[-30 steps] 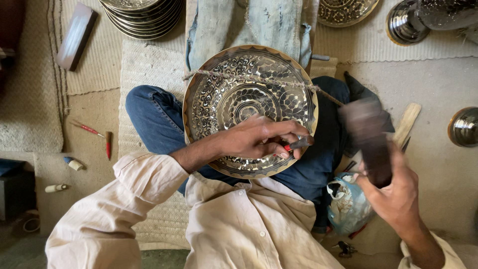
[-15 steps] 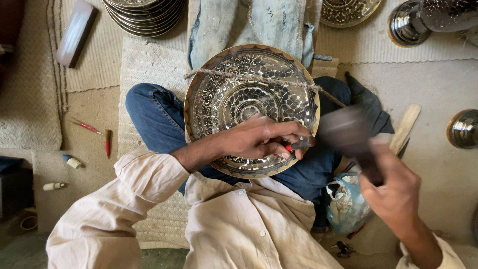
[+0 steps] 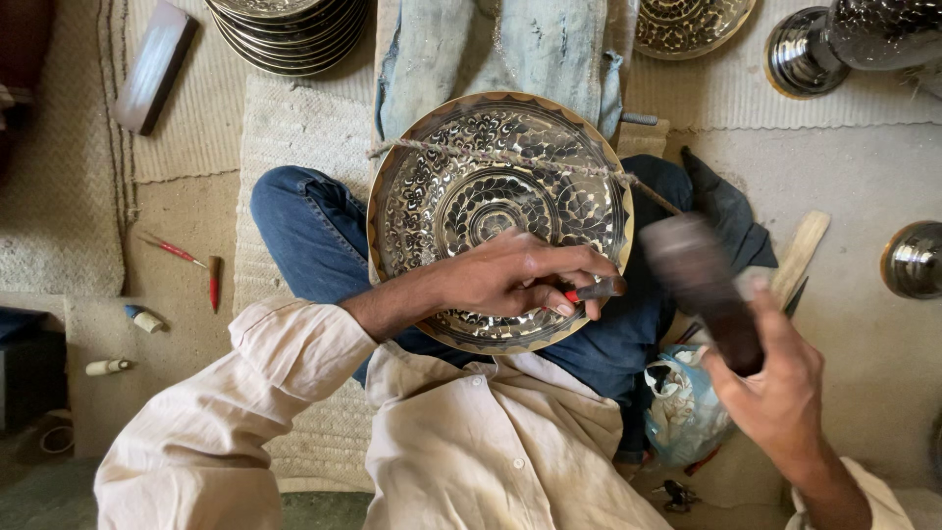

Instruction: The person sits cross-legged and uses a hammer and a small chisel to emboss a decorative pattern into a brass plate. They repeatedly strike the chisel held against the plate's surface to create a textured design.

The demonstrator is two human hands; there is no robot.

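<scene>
On the engraved brass plate [image 3: 491, 186] propped across the person's lap, the left hand [image 3: 515, 275] pinches a red-handled chisel [image 3: 594, 291] against the metal. Beside it, the right hand [image 3: 780, 388] is clenched around a blurred dark mallet [image 3: 702, 285].

Resting on the lap [image 3: 324, 245], tilted against a folded cloth [image 3: 510, 49] behind it: an engraved plate [image 3: 471, 177], with a cord [image 3: 510, 157] stretched across its upper half. On the plate's lower right part, the left hand [image 3: 510, 280], fingers [image 3: 564, 294] closed around a chisel [image 3: 594, 291]. Just right of the plate, clear of its rim, a mallet [image 3: 702, 285] gripped by the right hand [image 3: 775, 393]. Beneath that hand, on the floor [image 3: 863, 196], a plastic bag [image 3: 682, 407]. Far left on the floor, two small tools [image 3: 191, 265]; behind them a stack of plates [image 3: 294, 29].
</scene>
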